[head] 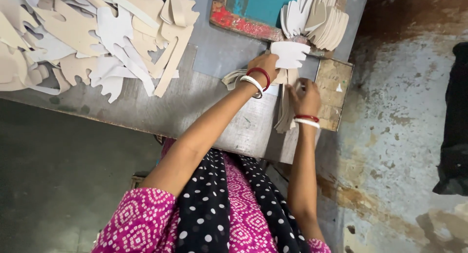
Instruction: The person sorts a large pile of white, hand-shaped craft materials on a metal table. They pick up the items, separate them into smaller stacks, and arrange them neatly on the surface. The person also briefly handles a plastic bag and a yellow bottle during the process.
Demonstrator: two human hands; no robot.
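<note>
My left hand (265,63) grips a white cut-out sheet piece (289,54) at the top of a stack of pale cut pieces (284,111) lying on the grey metal table (204,97). My right hand (305,98) presses its fingers against the right side of the same stack, beside a worn wooden block (334,89). Both wrists wear red and white bangles.
A large heap of beige and white cut-out scraps (87,38) covers the table's left part. A red-framed teal board (248,11) lies at the top, with a fanned stack of white pieces (317,19) on it. A stained concrete floor (399,136) lies to the right, a dark object (453,126) at the edge.
</note>
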